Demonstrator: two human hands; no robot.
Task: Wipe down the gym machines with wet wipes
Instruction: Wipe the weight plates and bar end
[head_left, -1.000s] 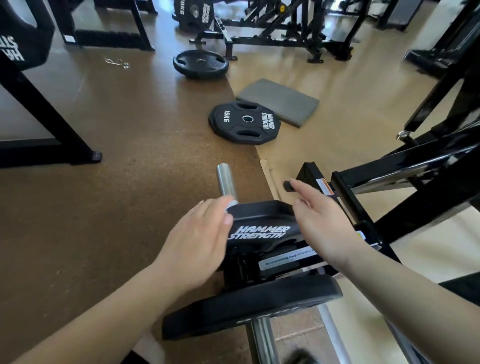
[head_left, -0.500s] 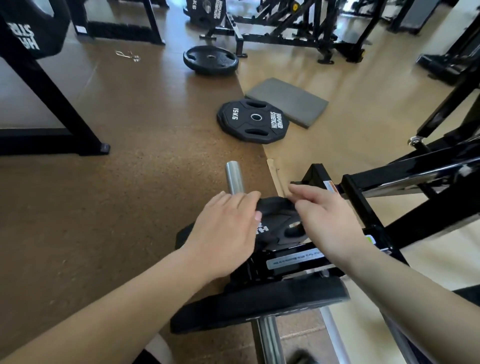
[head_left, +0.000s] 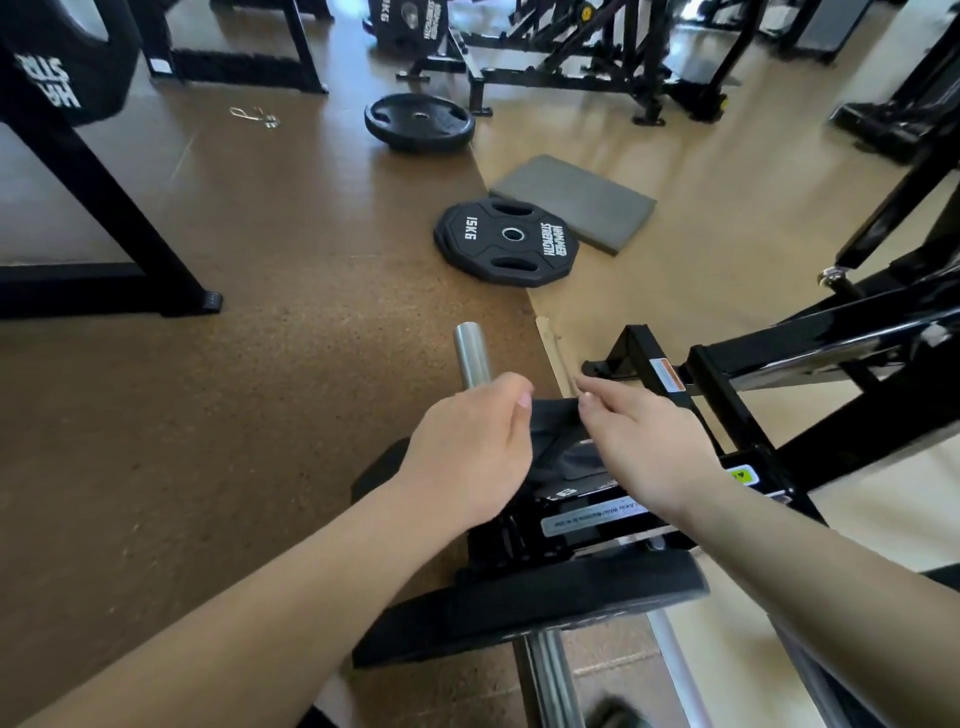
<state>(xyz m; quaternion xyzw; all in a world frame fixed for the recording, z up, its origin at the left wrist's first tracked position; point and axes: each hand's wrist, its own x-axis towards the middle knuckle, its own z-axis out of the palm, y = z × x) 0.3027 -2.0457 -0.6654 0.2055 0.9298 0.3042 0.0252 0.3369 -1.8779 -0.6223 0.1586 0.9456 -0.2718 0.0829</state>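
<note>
So I've got both hands on the small black rubber weight plate (head_left: 556, 436), which sits on the chrome loading peg (head_left: 471, 358) of the black steel gym machine (head_left: 779, 353) right in front of me. My left hand (head_left: 467, 447) is curled round its left edge and my right hand (head_left: 639, 447) is hooked over the right edge. A black 15KG plate (head_left: 506, 241) lies flat on the floor further out.
</note>
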